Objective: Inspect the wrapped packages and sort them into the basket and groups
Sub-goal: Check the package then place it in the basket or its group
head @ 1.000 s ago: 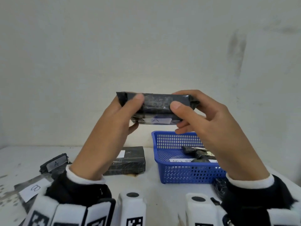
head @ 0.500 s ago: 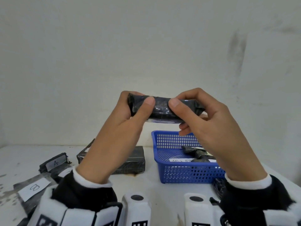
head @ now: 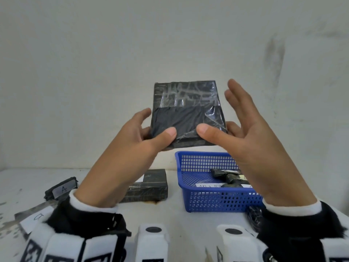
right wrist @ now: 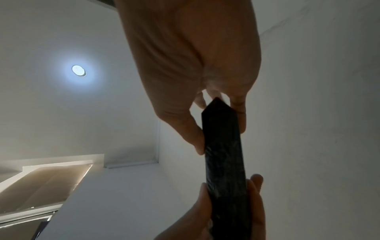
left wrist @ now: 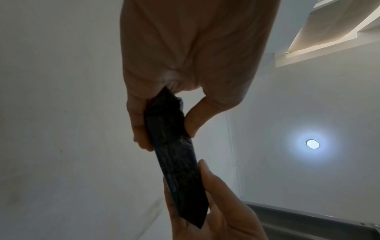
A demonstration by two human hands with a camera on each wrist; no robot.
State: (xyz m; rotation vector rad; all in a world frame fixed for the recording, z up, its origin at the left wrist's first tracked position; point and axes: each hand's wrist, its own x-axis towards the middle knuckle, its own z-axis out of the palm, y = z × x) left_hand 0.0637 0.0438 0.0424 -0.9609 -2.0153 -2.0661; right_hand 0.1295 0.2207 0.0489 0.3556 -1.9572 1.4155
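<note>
Above the blue basket (head: 217, 197), the wrapped package (head: 186, 112) is now turned broad-face forward for inspection, pinched by left hand (head: 136, 146) and right hand (head: 243, 133) fingers

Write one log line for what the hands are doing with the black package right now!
step: inspect | left hand: grips black package | right hand: pinches its edge | blue basket: below, holds wrapped items

The left hand (head: 132, 146) covers part of the black package (head: 151, 188) lying on the surface (head: 170, 220), and the paper label (head: 30, 222) at the lower left is half under the cuff, its letter unreadable. In the blue basket (head: 207, 201) the writing on the slip (head: 209, 185) is too small to read. The right hand (head: 251, 140) hides the basket's far corner.
</note>
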